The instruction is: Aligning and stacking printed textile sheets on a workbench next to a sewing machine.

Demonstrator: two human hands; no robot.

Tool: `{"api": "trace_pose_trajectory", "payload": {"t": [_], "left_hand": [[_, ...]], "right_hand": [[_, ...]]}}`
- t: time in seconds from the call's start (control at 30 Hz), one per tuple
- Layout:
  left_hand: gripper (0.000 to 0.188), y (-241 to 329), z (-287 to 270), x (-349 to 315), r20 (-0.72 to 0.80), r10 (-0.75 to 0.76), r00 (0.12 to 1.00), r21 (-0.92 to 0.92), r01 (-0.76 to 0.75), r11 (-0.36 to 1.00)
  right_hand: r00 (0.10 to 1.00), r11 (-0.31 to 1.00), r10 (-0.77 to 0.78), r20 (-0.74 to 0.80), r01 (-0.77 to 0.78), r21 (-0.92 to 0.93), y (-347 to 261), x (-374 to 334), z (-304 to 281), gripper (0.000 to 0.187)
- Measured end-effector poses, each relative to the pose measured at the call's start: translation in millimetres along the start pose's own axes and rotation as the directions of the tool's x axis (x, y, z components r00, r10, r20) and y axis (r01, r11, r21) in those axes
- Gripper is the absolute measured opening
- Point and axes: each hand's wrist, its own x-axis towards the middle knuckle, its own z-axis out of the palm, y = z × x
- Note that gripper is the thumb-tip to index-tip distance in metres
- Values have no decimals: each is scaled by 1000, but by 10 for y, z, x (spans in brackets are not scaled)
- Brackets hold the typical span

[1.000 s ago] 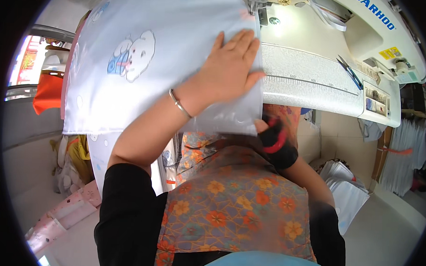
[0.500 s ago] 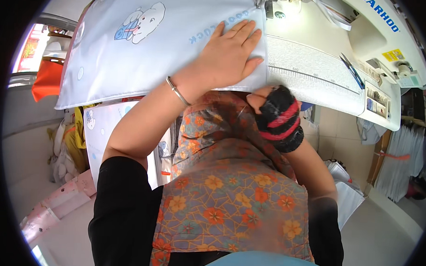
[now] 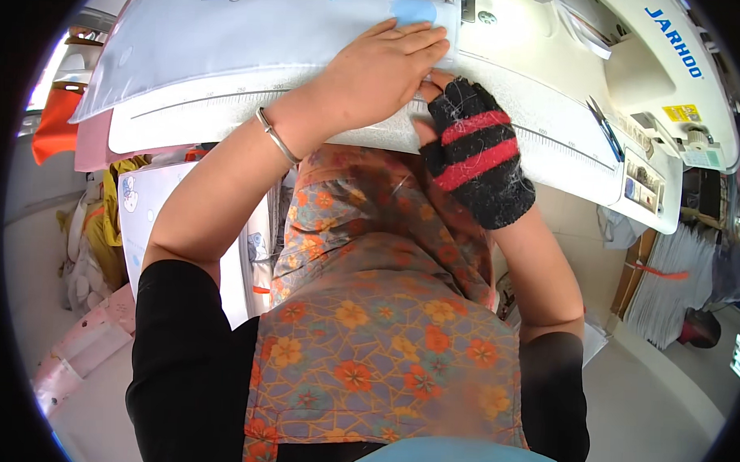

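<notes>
My left hand (image 3: 375,75), with a silver bangle at its wrist, lies flat across the near right part of a pale blue printed sheet (image 3: 254,40). Its fingers are stretched out and point toward the upper right. Beside it, my right hand (image 3: 475,149) wears a black fingerless glove with red stripes. Its bent fingertips reach the sheet's near edge by the right corner, while the thumb stands apart over the white sewing machine bed (image 3: 195,115). My left hand partly hides the contact there. Past the fingers, the sheet's right edge runs toward the needle area (image 3: 485,15).
The sewing machine arm (image 3: 653,62) rises at the right. Blue-handled scissors (image 3: 606,129) and a small parts tray (image 3: 645,182) rest on its bed. Stacked white sheets (image 3: 670,282) stand at the far right. More printed sheets (image 3: 146,215) hang below at left, near an orange piece (image 3: 57,122).
The sheet has moved away from me, baring more of the ruled machine bed. My right hand has come up from below the bed's edge to the sheet's corner, beside my left hand.
</notes>
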Motion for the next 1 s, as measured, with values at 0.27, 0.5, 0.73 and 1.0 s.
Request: {"api": "trace_pose_trajectory", "payload": {"t": [0.27, 0.5, 0.73, 1.0], "left_hand": [[34, -200, 64, 237, -97, -77, 992, -216, 54, 975], [31, -555, 109, 452, -22, 7, 1000, -304, -14, 953], [36, -605, 86, 520, -149, 6, 989, -176, -32, 984], [33, -705, -106, 347, -388, -66, 919, -117, 22, 993]], "right_hand": [[998, 995, 53, 35, -50, -83, 346, 411, 40, 39], [998, 991, -19, -59, 11, -135, 543, 601, 123, 42], [999, 995, -6, -39, 2, -105, 581, 589, 123, 38], [999, 996, 44, -25, -46, -70, 554, 599, 79, 30]]}}
